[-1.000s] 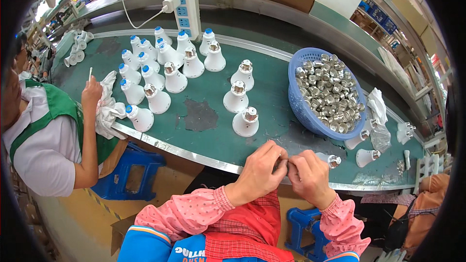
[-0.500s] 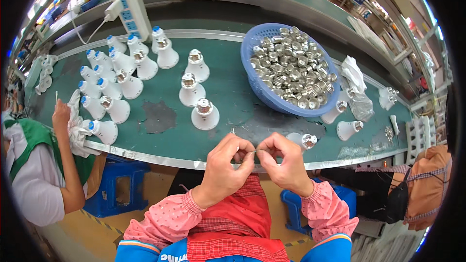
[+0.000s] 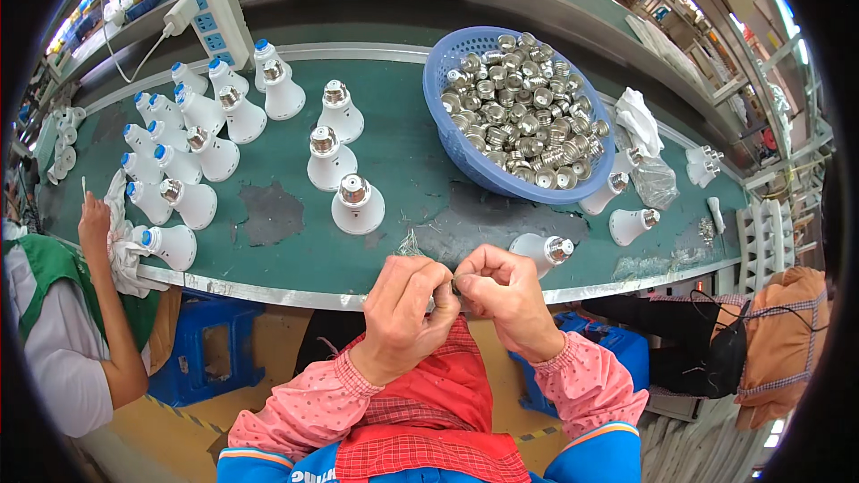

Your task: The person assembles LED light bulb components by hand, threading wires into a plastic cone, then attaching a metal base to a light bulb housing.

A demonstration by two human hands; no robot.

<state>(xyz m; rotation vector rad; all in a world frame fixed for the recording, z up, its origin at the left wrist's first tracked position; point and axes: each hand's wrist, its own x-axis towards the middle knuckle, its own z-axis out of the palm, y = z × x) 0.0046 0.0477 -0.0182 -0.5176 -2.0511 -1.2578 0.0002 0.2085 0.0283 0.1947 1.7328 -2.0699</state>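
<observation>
My left hand (image 3: 404,315) and my right hand (image 3: 508,300) meet fingertip to fingertip just over the front edge of the green table (image 3: 295,264). Both are closed in a pinch; what they hold is too small or hidden to make out. Just beyond my left fingers lies a small heap of thin wire-like pieces (image 3: 410,241). A white bulb with a metal screw cap (image 3: 540,253) lies tilted close to my right hand. Another capped white bulb (image 3: 358,207) stands upright beyond my left hand, with two more capped bulbs behind it.
A blue basket (image 3: 438,121) full of metal screw caps stands at the back. Several white bulbs (image 3: 201,116), many blue-tipped, fill the left side. More bulbs (image 3: 629,225) and a plastic bag (image 3: 655,181) sit at right. A co-worker's hand (image 3: 93,219) is at far left.
Both hands have shifted slightly, and their fingers have drawn closer together. The thin strand seen between the fingertips earlier is now hidden. The wire heap shows more clearly as the view moves.
</observation>
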